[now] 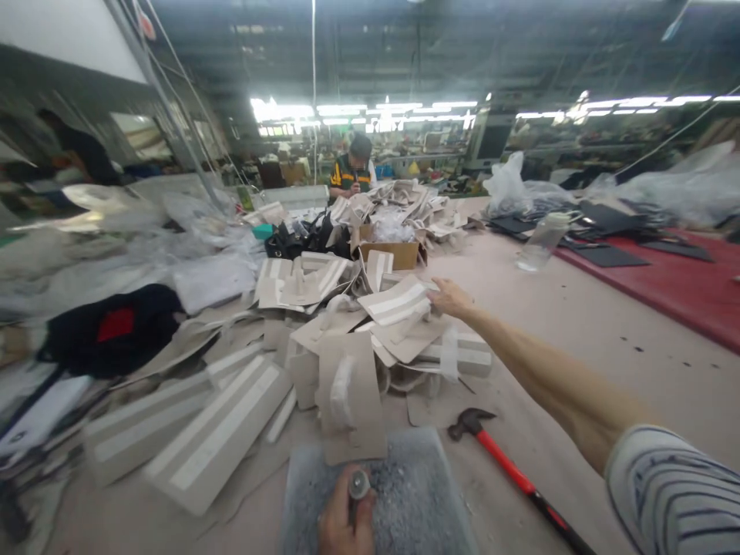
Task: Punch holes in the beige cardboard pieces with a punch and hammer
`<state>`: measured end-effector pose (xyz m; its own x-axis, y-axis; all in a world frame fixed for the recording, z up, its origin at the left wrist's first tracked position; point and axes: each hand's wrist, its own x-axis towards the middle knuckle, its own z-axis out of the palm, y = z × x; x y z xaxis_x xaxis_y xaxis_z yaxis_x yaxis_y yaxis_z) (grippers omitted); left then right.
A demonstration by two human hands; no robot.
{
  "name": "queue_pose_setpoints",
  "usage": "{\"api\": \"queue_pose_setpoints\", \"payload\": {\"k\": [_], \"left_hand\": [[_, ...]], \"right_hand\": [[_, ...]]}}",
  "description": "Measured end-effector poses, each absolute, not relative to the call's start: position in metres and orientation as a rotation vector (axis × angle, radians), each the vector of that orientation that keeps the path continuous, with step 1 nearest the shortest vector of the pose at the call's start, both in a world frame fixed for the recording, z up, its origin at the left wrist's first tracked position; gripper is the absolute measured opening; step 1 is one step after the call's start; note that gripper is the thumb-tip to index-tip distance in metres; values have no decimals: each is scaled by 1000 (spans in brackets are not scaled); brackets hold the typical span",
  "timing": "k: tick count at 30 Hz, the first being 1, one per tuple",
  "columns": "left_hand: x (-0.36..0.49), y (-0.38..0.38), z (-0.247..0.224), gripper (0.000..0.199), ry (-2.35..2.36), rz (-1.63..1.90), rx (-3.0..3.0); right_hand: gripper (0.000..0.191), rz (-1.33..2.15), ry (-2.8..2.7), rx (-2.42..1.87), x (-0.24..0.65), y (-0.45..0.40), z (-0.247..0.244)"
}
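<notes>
My left hand (338,516) is at the bottom, closed round a short metal punch (359,484) that stands with its round end up. It is over a scuffed translucent board (422,478) with a pitted grey surface. Just beyond lies a beige panel (358,416) with a pale loop handle, its near edge over the board. My right hand (452,297) reaches forward to the heap, its fingers at the edge of another beige panel (398,302) with white strips. The fingertips are partly hidden but look pinched on it. A claw hammer (506,459) with a red and black handle lies right of the board.
Beige panels (216,432) are heaped across the middle and left, with a cardboard box (393,254) behind. A black cloth (112,327) and plastic bags lie left. Right are a clear bottle (543,240) and dark sheets (607,254) on red material. A person (350,173) sits opposite.
</notes>
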<state>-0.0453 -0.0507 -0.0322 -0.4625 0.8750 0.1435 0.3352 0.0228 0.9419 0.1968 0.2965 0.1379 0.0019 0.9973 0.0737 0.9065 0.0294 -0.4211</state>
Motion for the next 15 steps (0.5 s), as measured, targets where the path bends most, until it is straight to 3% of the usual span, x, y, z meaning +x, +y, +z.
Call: {"api": "queue_pose_setpoints", "payload": {"k": [7, 9, 12, 13, 15], "left_hand": [[-55, -52, -29, 34, 1730, 1369, 1332], [-54, -51, -24, 32, 1725, 1377, 1318], [-53, -50, -19, 32, 1688, 1383, 1300], [-52, -49, -19, 32, 1678, 1386, 1295], [-53, -49, -21, 32, 1667, 1395, 1285]], "right_hand": [[36, 157, -1977, -1799, 130, 161, 155], [41, 220, -2067, -1699, 89, 119, 149], [79, 332, -2306, -1605, 28, 76, 133], [82, 348, -2366, -1623, 12, 69, 127], [67, 361, -2409, -1683, -10, 67, 116]]}}
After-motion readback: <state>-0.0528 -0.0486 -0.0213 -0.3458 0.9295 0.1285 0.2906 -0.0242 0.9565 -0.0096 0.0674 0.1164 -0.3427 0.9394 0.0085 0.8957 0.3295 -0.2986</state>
